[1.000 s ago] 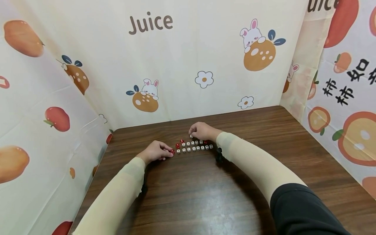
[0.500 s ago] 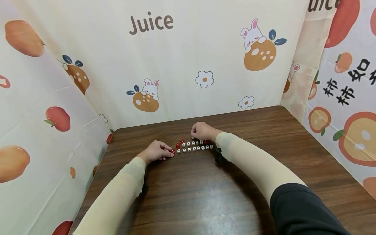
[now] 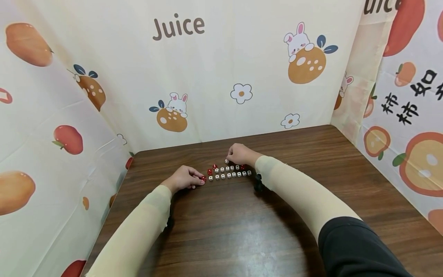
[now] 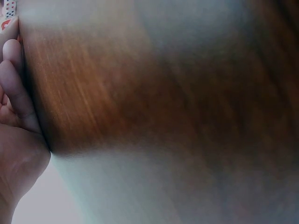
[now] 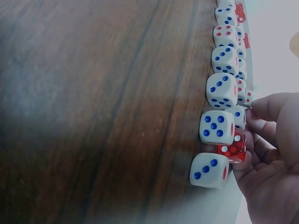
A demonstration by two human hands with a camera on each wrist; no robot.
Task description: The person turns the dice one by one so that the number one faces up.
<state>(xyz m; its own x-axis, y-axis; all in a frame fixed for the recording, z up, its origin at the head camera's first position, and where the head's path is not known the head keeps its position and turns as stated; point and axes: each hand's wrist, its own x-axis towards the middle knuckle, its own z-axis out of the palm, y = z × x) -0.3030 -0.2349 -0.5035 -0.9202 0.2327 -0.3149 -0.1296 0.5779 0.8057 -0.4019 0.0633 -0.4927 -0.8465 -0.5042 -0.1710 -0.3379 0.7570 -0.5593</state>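
Observation:
My left hand (image 3: 185, 177) pinches a red die (image 3: 203, 178) at the left end of the front row. In the left wrist view, that red die (image 4: 6, 24) shows at the fingertips in the upper left corner. Behind the rows, my right hand (image 3: 240, 154) holds a white die (image 3: 227, 161) at its fingertips. The right wrist view has the same white die (image 5: 248, 98) by the thumb tip, partly hidden. A front row of white dice (image 3: 228, 176) runs along the table, with a second row (image 3: 227, 169) close behind it.
Red dice stand at the second row's ends: one red die (image 3: 209, 172) left, another red die (image 3: 243, 167) right. A further red die (image 3: 214, 166) sits behind the left end. Patterned cloth (image 3: 214, 115) borders the brown wooden table (image 3: 221, 227).
My right hand has shifted slightly to the right behind the rows, its fingers drawing in closer at the white die. The left hand stays at the red die.

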